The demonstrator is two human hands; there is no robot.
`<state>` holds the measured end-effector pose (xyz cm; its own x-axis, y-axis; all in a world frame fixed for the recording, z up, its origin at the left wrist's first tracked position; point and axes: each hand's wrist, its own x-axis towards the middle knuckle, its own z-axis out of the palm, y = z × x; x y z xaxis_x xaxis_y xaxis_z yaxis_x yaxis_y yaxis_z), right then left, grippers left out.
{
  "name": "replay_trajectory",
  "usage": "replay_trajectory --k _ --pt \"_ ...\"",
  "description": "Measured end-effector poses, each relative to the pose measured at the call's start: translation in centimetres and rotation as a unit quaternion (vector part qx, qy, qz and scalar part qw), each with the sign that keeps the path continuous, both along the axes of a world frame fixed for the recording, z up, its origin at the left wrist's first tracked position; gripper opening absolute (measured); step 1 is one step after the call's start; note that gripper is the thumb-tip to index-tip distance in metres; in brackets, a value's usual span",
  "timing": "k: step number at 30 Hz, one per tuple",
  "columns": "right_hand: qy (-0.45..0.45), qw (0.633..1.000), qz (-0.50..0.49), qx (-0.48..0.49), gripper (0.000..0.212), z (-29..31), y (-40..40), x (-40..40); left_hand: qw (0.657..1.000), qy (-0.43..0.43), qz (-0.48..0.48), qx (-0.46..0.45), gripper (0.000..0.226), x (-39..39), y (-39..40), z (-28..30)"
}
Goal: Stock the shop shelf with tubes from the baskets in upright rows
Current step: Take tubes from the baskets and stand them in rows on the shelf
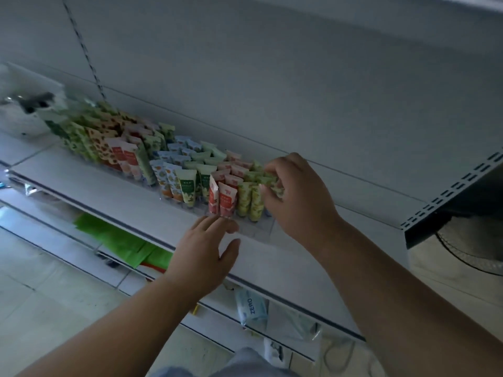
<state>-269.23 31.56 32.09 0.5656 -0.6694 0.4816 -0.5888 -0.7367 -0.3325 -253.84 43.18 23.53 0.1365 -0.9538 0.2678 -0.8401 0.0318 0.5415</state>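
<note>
— Head view: what does the right hand (pixel 296 197) hold?
— It pinches a soft, flat-crimped green tube (pixel 273 183) at the row's right end, on the smooth grey metal shelf (pixel 109 186).
— And the left hand (pixel 208 248)?
— Fingers relaxed, apart, before the glossy red tubes (pixel 221 197).

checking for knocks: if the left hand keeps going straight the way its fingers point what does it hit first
Probably the red tubes at the front of the row: the left hand is open, its fingertips just short of their bases. Depth is unclear.
</note>
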Motion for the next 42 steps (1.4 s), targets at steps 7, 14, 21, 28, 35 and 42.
replay_trajectory --k 7,14,21,28,35,42 --pt "-0.034 0.985 0.148 0.087 0.023 2.8 5.8 10.0 0.992 0.007 0.126 -0.021 0.015 7.2 4.9 3.4" --pt "-0.035 0.964 0.235 0.118 0.030 3.5 10.8 26.7 0.975 0.029 0.219 -0.025 0.015 22.7 12.6 4.0" --pt "-0.086 0.957 0.218 0.170 0.029 3.1 14.3 41.9 0.972 0.008 0.233 -0.012 0.017 38.6 18.0 6.4" --pt "-0.065 0.968 0.173 0.172 0.028 2.2 9.9 50.6 0.981 -0.004 0.192 -0.012 0.021 49.4 12.8 6.6" --pt "-0.049 0.976 0.125 0.171 0.020 1.7 2.9 60.6 0.986 -0.021 0.167 -0.001 0.020 58.9 8.4 7.0" --pt "-0.034 0.980 0.046 0.191 0.020 0.7 -0.4 66.3 0.994 0.006 0.107 -0.006 0.024 67.2 3.2 7.4"
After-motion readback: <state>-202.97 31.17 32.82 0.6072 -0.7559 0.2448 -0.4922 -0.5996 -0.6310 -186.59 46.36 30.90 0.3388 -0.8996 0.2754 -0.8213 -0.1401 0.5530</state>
